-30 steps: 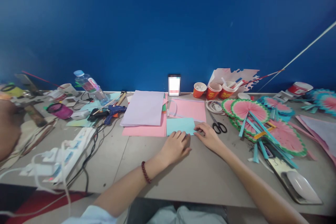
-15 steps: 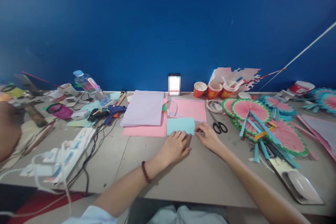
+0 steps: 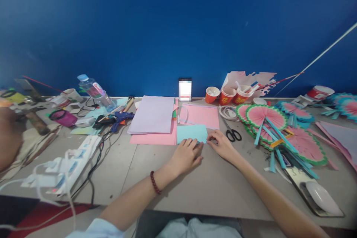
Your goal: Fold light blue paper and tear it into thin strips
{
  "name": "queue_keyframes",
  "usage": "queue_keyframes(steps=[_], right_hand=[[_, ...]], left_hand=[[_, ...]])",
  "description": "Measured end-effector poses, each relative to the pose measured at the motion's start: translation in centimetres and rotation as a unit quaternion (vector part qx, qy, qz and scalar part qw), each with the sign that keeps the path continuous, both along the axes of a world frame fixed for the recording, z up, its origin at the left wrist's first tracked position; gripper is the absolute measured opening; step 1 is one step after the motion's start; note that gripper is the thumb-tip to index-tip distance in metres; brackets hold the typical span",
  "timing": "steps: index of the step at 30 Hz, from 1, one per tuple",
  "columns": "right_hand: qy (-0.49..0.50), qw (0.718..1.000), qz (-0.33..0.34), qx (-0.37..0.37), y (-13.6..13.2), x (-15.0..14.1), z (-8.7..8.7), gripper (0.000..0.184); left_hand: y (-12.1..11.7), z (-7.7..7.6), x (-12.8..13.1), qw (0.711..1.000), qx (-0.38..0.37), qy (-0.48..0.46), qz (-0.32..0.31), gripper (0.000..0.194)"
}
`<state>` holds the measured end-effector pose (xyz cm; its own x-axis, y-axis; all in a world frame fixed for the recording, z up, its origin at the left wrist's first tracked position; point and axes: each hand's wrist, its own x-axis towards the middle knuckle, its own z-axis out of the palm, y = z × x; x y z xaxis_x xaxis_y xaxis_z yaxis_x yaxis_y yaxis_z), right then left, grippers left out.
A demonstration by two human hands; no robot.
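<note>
A light blue sheet of paper [image 3: 192, 133] lies on the table in front of me. Across its near edge rest the fingers of my left hand [image 3: 186, 156], stretched out and pressing down, with the thumb apart; a dark red bead bracelet is on that wrist. My right hand [image 3: 221, 145] has thumb and forefinger closed together at the paper's near right corner. Behind the blue sheet lies pink paper [image 3: 205, 113]. To the left, a stack of lilac sheets [image 3: 153, 113] tops more pink paper. Black-handled scissors [image 3: 233, 135] lie just beyond my right hand.
At right lie watermelon-patterned paper fans [image 3: 266, 117] and a white mouse [image 3: 322, 197]. Red paper cups [image 3: 227, 96] and a phone [image 3: 185, 90] stand by the blue wall. Leftward are a glue gun [image 3: 121, 119], a bottle [image 3: 96, 91], a power strip [image 3: 80, 160] and another person's arm [image 3: 9, 137].
</note>
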<state>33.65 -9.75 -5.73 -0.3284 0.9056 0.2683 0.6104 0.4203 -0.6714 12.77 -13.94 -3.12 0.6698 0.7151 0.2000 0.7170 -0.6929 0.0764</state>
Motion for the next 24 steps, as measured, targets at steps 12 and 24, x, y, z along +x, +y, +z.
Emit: queue_keyframes(steps=[12, 24], right_hand=[[-0.229, 0.964, 0.002, 0.137, -4.0, -1.8, 0.7, 0.035], [-0.391, 0.904, -0.034, 0.168, -5.5, -3.2, 0.1, 0.036]], left_hand=[[0.2, -0.5, 0.3, 1.000, -0.010, 0.009, 0.008, 0.047], [-0.2, -0.6, 0.2, 0.999, -0.024, 0.003, 0.044, 0.023]])
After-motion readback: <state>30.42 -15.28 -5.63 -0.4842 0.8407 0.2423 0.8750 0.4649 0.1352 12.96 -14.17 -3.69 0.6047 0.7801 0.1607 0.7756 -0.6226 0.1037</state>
